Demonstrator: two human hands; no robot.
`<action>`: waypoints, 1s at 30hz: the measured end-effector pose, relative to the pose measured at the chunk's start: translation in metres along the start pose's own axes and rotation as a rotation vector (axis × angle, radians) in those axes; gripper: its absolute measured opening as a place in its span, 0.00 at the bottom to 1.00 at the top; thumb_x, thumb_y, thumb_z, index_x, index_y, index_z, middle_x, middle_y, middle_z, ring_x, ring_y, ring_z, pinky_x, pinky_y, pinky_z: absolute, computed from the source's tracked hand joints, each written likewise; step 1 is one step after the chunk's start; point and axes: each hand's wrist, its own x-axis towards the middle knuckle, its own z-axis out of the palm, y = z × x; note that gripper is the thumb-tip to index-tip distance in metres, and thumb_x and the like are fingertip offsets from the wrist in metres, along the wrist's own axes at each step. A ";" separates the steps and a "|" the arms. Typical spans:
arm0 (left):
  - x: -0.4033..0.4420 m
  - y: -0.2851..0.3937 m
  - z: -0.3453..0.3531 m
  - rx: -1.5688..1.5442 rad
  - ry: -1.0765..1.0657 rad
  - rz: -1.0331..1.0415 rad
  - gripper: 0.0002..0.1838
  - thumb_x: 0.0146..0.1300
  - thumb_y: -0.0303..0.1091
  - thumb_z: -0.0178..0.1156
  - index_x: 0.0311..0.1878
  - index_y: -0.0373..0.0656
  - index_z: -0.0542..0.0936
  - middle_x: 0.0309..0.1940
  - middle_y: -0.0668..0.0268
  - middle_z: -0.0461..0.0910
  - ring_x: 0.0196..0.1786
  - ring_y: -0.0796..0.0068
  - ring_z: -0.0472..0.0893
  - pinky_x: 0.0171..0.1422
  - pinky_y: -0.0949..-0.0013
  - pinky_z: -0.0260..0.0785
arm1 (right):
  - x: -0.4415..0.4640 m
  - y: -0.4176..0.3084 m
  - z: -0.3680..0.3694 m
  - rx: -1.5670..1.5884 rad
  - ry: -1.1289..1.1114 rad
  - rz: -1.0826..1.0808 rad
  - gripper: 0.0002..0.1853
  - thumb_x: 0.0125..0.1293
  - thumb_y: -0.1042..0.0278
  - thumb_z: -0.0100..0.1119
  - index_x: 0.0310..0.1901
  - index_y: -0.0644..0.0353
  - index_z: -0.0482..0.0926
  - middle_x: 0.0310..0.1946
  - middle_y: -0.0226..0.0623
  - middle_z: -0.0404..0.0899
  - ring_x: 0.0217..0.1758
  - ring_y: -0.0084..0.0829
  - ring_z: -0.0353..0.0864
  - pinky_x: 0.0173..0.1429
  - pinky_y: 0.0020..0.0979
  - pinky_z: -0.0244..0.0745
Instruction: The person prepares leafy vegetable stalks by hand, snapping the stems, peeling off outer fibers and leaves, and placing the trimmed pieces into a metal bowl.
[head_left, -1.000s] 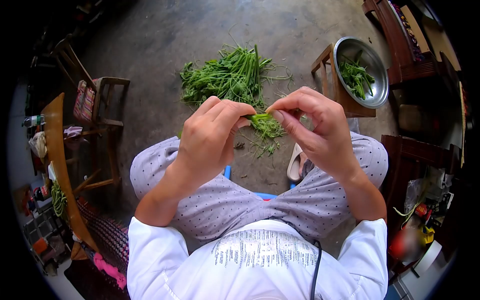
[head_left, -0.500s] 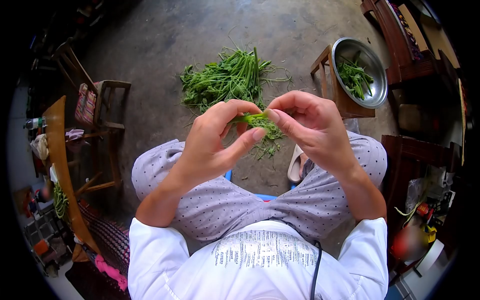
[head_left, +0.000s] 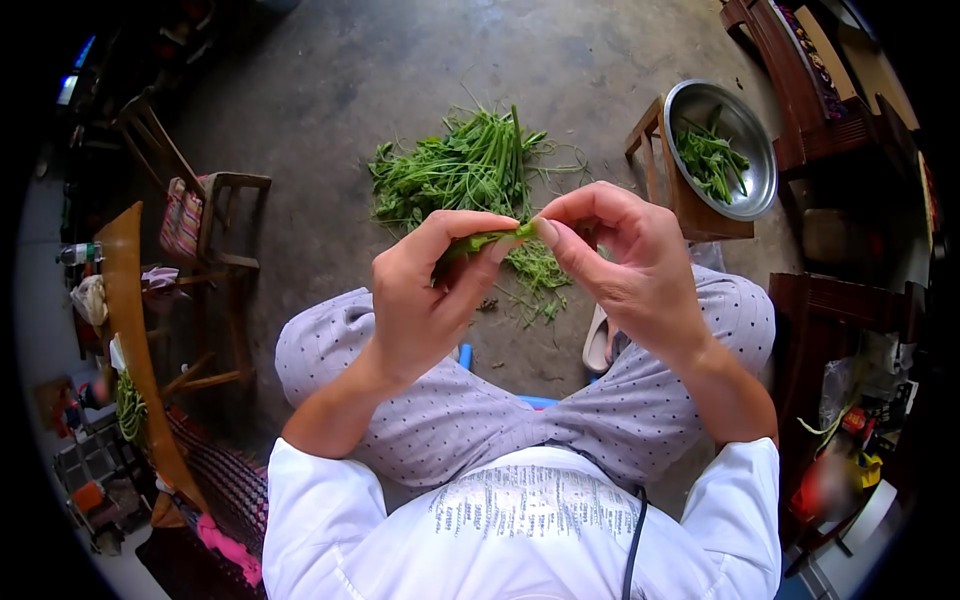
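Note:
Between my two hands is a short green stem point(head_left: 487, 240), above my lap. My left hand point(head_left: 432, 290) pinches it between thumb and forefinger, with part of the stem inside the curled fingers. The thumb and forefinger of my right hand point(head_left: 632, 270) are pressed together at the stem's right end. Beyond the hands, a heap of green leafy stems point(head_left: 455, 170) lies on the floor. A smaller pile of thin green scraps point(head_left: 537, 267) is nearer, partly hidden by my fingers.
A metal basin point(head_left: 760, 195) with some greens point(head_left: 708, 158) stands on a wooden stool point(head_left: 712, 223) at the right. On the left are a wooden chair point(head_left: 205, 205) and a wooden table point(head_left: 122, 290) with a bottle point(head_left: 80, 254). A dark wooden cabinet edge point(head_left: 830, 300) is at the right.
My left thumb opened away from the stem, then closed on it again nearer my right fingertips. My right hand has kept its pinch. The whole view has shifted slightly.

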 end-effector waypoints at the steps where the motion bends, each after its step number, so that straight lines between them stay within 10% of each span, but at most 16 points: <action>1: 0.000 0.002 -0.001 -0.066 -0.004 -0.055 0.08 0.61 0.24 0.63 0.44 0.39 0.80 0.28 0.71 0.81 0.22 0.93 0.65 0.23 0.83 0.55 | 0.000 -0.003 -0.001 -0.102 0.016 -0.051 0.05 0.60 0.74 0.62 0.36 0.66 0.81 0.27 0.32 0.79 0.28 0.17 0.75 0.33 0.21 0.70; 11: 0.011 0.004 -0.029 -0.402 0.017 -0.198 0.09 0.67 0.25 0.56 0.49 0.34 0.75 0.41 0.64 0.79 0.46 0.81 0.79 0.41 0.83 0.65 | 0.005 -0.009 -0.036 -0.452 0.093 -0.086 0.03 0.62 0.78 0.60 0.36 0.67 0.80 0.29 0.27 0.75 0.28 0.13 0.71 0.31 0.17 0.66; 23: 0.002 -0.009 -0.066 -0.421 0.157 -0.133 0.10 0.66 0.28 0.58 0.48 0.35 0.75 0.39 0.63 0.79 0.33 0.88 0.72 0.34 0.85 0.58 | 0.008 0.026 -0.083 -0.956 0.101 -0.003 0.05 0.57 0.77 0.60 0.34 0.68 0.78 0.25 0.43 0.76 0.27 0.34 0.77 0.34 0.30 0.72; 30: -0.003 -0.018 -0.070 -0.352 -0.102 0.048 0.09 0.61 0.19 0.58 0.45 0.36 0.78 0.39 0.64 0.81 0.42 0.77 0.77 0.44 0.76 0.67 | 0.013 0.013 -0.057 -0.437 -0.148 0.019 0.10 0.60 0.74 0.61 0.42 0.65 0.79 0.27 0.34 0.76 0.30 0.22 0.74 0.34 0.25 0.71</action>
